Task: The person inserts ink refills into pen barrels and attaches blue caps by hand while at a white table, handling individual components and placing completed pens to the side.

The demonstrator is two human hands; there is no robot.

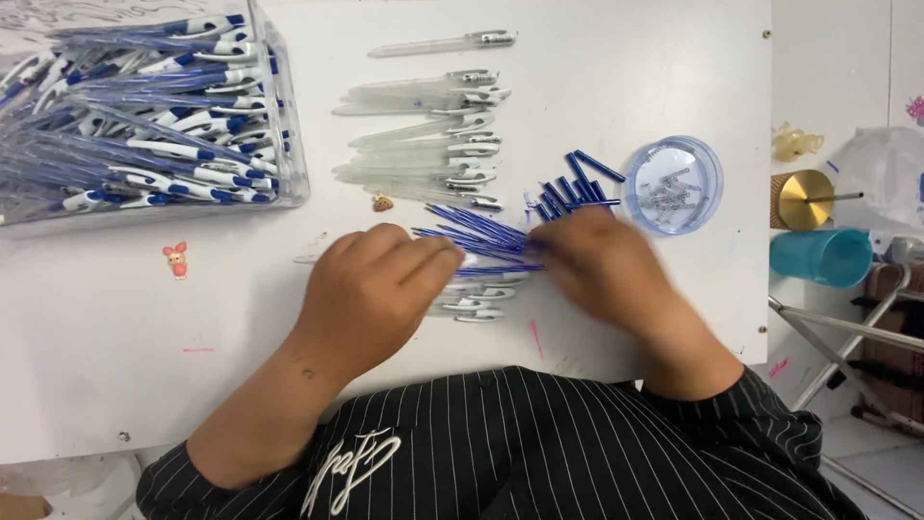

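Both hands met mid-counter (674, 58): left hand (375, 289) curled over clear pen barrels (472, 308), right hand (606, 270) blurry, can't tell its grip, touching the blue refills (476, 236).

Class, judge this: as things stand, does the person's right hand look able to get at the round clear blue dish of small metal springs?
Probably yes: the right hand lies close beside the round clear blue dish, which stands open-topped with only short dark blue tubes nearby.

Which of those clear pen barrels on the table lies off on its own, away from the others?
The topmost clear pen barrel, farthest from the hands. It lies alone near the table's far edge with bare tabletop around it, while the other barrels lie stacked close together below it.
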